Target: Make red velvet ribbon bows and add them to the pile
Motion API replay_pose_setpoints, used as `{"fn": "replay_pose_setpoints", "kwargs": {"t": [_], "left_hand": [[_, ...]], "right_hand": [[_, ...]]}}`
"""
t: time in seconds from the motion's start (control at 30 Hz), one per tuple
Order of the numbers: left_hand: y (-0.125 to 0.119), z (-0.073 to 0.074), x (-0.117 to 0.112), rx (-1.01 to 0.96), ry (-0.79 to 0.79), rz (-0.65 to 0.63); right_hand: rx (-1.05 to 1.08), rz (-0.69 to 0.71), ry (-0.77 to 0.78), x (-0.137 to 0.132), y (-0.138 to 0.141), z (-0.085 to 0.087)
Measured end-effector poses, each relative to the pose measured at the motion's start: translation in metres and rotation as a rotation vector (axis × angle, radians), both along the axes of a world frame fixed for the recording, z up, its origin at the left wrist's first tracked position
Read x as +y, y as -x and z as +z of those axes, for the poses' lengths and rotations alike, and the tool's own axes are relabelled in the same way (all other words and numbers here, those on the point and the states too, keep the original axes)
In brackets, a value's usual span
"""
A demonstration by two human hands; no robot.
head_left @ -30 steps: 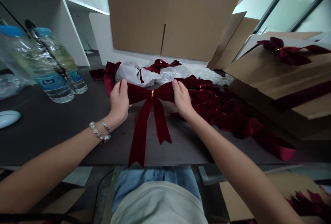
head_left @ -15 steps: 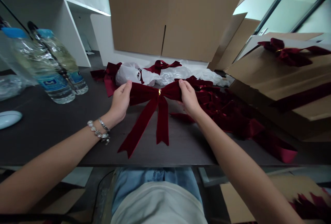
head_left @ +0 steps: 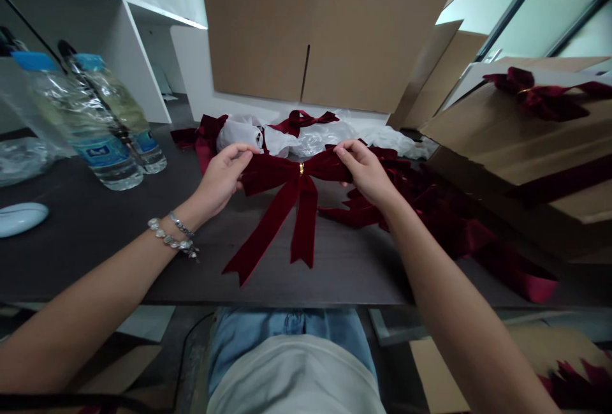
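A dark red velvet bow (head_left: 282, 175) with a gold tie at its centre is stretched between my hands just above the dark table. Its two notched tails hang down toward me. My left hand (head_left: 222, 178) grips the left loop, thumb on top and fingers behind. The right loop is pinched by my right hand (head_left: 366, 171), whose fingertips are partly hidden behind the velvet. Right beside that hand lies a heap of similar red bows (head_left: 425, 203). Behind the held bow, another red bow (head_left: 306, 120) rests on crumpled clear plastic wrap (head_left: 320, 140).
Two water bottles (head_left: 108, 159) with blue caps and a white mouse (head_left: 21, 219) are at the left of the table (head_left: 191, 280). A large cardboard box (head_left: 335, 31) stands behind. Another carton (head_left: 526, 152) at right has a bow on its edge.
Both hands have shifted their hold on the bow's loops, with the right hand moving slightly outward and turning more over its loop. The bow stays in about the same place.
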State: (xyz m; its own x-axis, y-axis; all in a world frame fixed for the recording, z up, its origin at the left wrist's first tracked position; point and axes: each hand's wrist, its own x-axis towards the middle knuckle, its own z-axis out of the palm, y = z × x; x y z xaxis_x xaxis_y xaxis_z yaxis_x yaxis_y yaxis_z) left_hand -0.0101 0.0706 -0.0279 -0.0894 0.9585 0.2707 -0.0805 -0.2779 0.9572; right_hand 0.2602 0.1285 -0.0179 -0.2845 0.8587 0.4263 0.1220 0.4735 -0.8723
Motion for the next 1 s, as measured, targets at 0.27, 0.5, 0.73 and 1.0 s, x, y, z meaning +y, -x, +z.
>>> {"fn": "replay_pose_setpoints", "kwargs": {"t": [0.27,0.5,0.73,1.0], "left_hand": [[0.025,0.014,0.001,0.214,0.023,-0.279],[0.03,0.009,0.009,0.363,-0.081,-0.049],[0.031,0.008,0.012,0.38,-0.122,0.052],[0.03,0.01,0.01,0.344,-0.129,0.041]], "right_hand": [[-0.189,0.204,-0.007,-0.004,-0.024,0.013],[-0.224,0.175,-0.092,0.002,-0.029,0.011],[-0.194,0.046,-0.089,0.001,-0.028,0.013],[-0.14,-0.006,-0.063,0.002,-0.03,0.014]]}}
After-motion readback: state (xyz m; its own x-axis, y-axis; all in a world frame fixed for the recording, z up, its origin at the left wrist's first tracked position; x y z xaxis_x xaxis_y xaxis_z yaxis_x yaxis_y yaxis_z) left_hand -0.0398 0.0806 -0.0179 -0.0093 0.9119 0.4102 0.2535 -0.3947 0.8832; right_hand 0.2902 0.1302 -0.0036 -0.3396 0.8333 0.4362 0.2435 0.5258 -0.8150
